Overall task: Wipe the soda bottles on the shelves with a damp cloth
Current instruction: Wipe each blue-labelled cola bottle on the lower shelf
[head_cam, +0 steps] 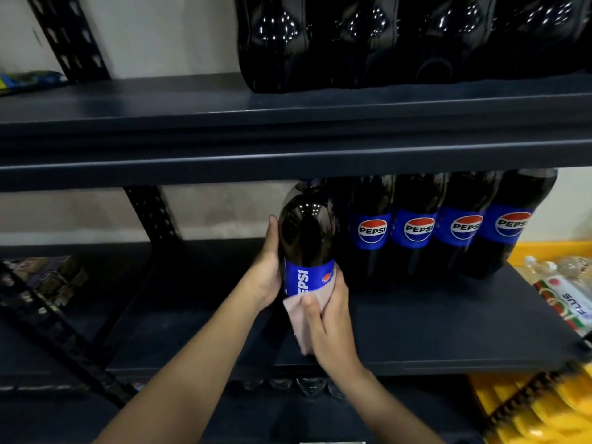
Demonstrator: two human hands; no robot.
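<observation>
Large dark plastic Pepsi bottle with blue label (307, 245) is at the front of the dark metal middle shelf (416, 331), tilted a bit, cap up near the underside of the shelf above. Label faces sideways, so the lettering reads vertically.

Left hand (267, 270) grips the bottle's left side, thumb up along the dark body above the label, fingers hidden behind it. Right hand (326, 318) holds a pale pink cloth (299, 318) pressed against the bottle's lower half, just under the label; fingers curl round the cloth and bottle, thumb lying across the cloth. Both hands are in contact with the bottle.

Just to the right, further back on the same shelf: row of 4 matching dark Pepsi bottles (416, 229), upright, labels facing forward, touching one another.

Dark metal upper shelf (192, 123) carries the lower halves of more dark soda bottles (400, 43), tops out of view.

Right edge: yellow plastic crate (541, 251) with clear packaged items, blurred. Bottom right: more yellow items (544, 408), can't tell what. Left side: black perforated shelf upright (150, 213) and blurred boxes lower down.
</observation>
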